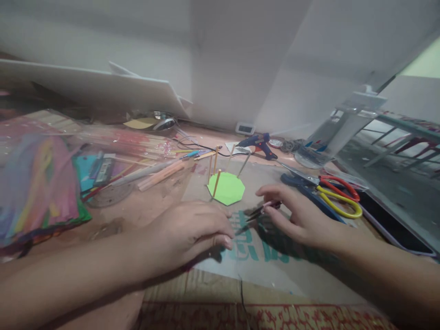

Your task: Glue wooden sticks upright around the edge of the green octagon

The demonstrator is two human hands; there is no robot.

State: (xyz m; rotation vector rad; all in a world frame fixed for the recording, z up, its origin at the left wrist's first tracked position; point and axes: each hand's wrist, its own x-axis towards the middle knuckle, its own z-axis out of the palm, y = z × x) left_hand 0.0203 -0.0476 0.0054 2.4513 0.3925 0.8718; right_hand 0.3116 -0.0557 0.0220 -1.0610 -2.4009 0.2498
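Note:
My right hand is closed around a small dark tool with two narrow pointed blades, probably small scissors; the blades point left toward my other hand. My left hand hovers low over the sheet, thumb and fingers close together; whatever is between them is hidden. Just beyond both hands sits a bright green octagonal piece. Several thin sticks stand at its edges, among them a front stick and a grey, outward-leaning stick. Beneath is a translucent sheet with teal lettering.
A blue glue gun lies behind the green piece. On the right are scissors with red and yellow handles, a phone and a clear container. Colourful pipe cleaners and bagged sticks cover the left side. White boards lean behind.

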